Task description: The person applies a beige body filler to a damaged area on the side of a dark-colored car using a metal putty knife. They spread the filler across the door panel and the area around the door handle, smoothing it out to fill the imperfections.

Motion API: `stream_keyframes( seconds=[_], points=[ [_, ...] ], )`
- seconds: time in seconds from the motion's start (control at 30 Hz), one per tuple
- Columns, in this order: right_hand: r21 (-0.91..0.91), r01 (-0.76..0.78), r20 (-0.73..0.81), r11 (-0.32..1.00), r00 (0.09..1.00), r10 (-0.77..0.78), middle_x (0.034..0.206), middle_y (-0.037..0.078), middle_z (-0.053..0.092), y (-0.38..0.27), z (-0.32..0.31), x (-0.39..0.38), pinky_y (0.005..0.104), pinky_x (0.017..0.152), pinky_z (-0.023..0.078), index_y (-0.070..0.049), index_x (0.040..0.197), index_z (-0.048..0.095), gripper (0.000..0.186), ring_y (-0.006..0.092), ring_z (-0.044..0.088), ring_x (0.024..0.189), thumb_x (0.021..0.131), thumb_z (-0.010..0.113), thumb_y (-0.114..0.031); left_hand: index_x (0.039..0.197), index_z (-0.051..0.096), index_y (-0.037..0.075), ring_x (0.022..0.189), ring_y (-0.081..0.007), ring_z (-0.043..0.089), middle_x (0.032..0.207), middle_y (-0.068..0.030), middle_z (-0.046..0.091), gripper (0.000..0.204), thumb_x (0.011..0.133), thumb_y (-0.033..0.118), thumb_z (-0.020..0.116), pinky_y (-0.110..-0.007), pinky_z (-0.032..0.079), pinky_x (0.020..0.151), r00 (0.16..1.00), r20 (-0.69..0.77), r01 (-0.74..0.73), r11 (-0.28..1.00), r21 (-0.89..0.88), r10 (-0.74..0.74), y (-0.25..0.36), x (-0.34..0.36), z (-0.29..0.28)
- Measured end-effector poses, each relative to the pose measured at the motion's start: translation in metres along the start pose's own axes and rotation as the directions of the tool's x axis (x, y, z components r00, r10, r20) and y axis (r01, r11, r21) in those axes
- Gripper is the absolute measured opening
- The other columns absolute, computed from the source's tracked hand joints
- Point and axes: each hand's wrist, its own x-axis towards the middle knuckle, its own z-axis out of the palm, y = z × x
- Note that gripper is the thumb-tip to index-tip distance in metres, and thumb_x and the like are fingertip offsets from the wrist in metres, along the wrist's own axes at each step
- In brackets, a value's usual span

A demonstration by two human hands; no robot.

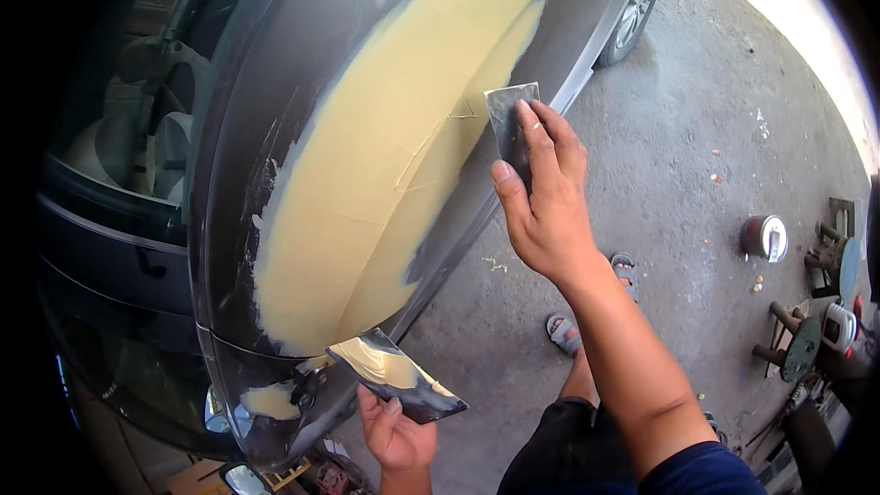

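In the head view, we keep our left grip (401, 440) nearly closed, low in the scene, with the thumb on the face of a dark plate (423, 402) and the fingers at its near left edge; the plate tilts beside the car panel and carries a smeared mound of yellow putty (371, 362). Our right grip (550, 188), farther off and to the right, is partly spread around a thin dark spreader (510, 124), fingers laid along its face and thumb at its left edge. We see the spreader over the right border of the large yellow patch (394, 147) on the grey car (234, 147); we cannot tell whether its edge touches. As for containers, a round tin (753, 236) with a reddish-brown side and a pale top stands on the concrete floor (678, 156) to the right, near two low stools (802, 350); we cannot make out its contents.
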Motion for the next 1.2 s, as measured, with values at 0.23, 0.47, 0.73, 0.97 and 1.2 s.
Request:
stream_keyframes(
  seconds=[0.23, 0.47, 0.73, 0.97, 1.2],
  points=[
    [-0.055, 0.051, -0.089, 0.997, 0.994, -0.056, 0.14, 0.022, 0.039, -0.027, 0.032, 0.003, 0.0511, 0.103, 0.036, -0.005, 0.138, 0.05, 0.05, 0.0441, 0.04, 0.119, 0.089, 0.061, -0.012, 0.139, 0.045, 0.005, 0.124, -0.0271, 0.053, 0.135, -0.0117, 0.055, 0.06, 0.08, -0.002, 0.048, -0.045, 0.041, 0.107, 0.999, -0.001, -0.033, 0.999, -0.013, 0.033, 0.004, -0.009, -0.025],
    [-0.094, 0.053, 0.017, 0.994, 0.999, -0.051, 0.138, 0.019, 0.042, -0.057, 0.048, -0.045, 0.0511, 0.095, 0.04, -0.01, 0.134, 0.054, 0.055, 0.0428, 0.042, 0.117, 0.081, 0.068, -0.013, 0.139, 0.045, 0.005, 0.122, -0.0263, 0.054, 0.134, -0.0113, 0.056, 0.059, 0.08, 0.0, 0.05, -0.043, 0.043, 0.106, 0.996, -0.062, -0.057, 0.998, -0.016, 0.056, 0.009, -0.013, -0.034],
    [0.316, -0.088, 0.354, 0.945, 0.935, -0.031, 0.139, 0.02, 0.042, -0.073, 0.002, -0.089, 0.0486, 0.096, 0.04, -0.009, 0.132, 0.058, 0.053, 0.0383, 0.045, 0.118, 0.08, 0.069, -0.012, 0.135, 0.046, 0.002, 0.118, -0.0291, 0.056, 0.13, -0.0147, 0.057, 0.058, 0.077, 0.002, 0.053, -0.045, 0.043, 0.105, 0.993, -0.113, -0.048, 0.997, -0.056, 0.042, 0.01, -0.004, -0.023],
    [0.577, -0.228, 0.668, 0.784, 0.683, -0.294, 0.135, 0.017, 0.049, -0.023, -0.046, -0.119, 0.046, 0.1, 0.04, -0.005, 0.119, 0.068, 0.044, 0.0358, 0.046, 0.12, 0.076, 0.074, -0.012, 0.139, 0.042, 0.0, 0.122, -0.0284, 0.054, 0.132, -0.0151, 0.056, 0.06, 0.08, -0.001, 0.049, -0.045, 0.042, 0.107, 0.993, -0.066, -0.105, 0.986, -0.131, 0.097, -0.001, 0.011, 0.003],
    [-0.023, 0.211, 0.298, 0.977, 0.935, -0.195, 0.136, 0.012, 0.05, 0.002, -0.004, -0.076, 0.0475, 0.1, 0.038, -0.014, 0.123, 0.065, 0.051, 0.0386, 0.042, 0.123, 0.073, 0.076, -0.012, 0.139, 0.044, 0.002, 0.121, -0.0261, 0.056, 0.133, -0.0138, 0.056, 0.059, 0.081, -0.003, 0.05, -0.044, 0.044, 0.106, 0.994, -0.021, -0.106, 0.989, -0.099, 0.105, -0.023, 0.006, -0.012]
  ],
)
